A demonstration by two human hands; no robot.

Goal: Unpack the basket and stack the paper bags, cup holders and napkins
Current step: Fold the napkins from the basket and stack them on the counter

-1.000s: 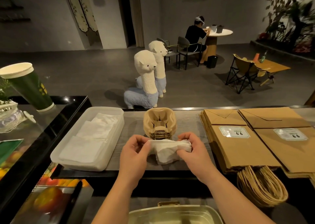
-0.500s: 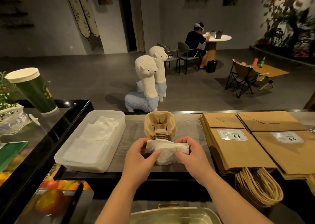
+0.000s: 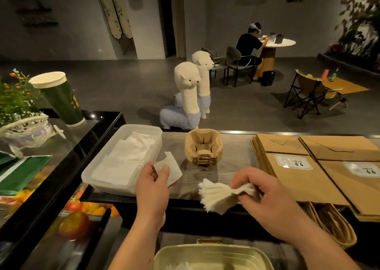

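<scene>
Just pulled apart: my left hand point(image 3: 151, 185) pinches one white paper napkin point(image 3: 171, 170) to stack, right hand point(image 3: 265, 195) grips the crumpled white wad point(image 3: 220, 195).

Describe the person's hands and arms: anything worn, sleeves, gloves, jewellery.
The left hand and right hand are bare: no gloves, rings or watch visible. Both forearms are uncovered right down to the picture's lower edge; no sleeve shows.

Matt brown paper bags point(image 3: 304, 179); soft white paper napkins point(image 3: 218, 195); rough pulp holders point(image 3: 203, 146); translucent plastic tray point(image 3: 88, 175); glossy black counter point(image 3: 107, 121).
</scene>
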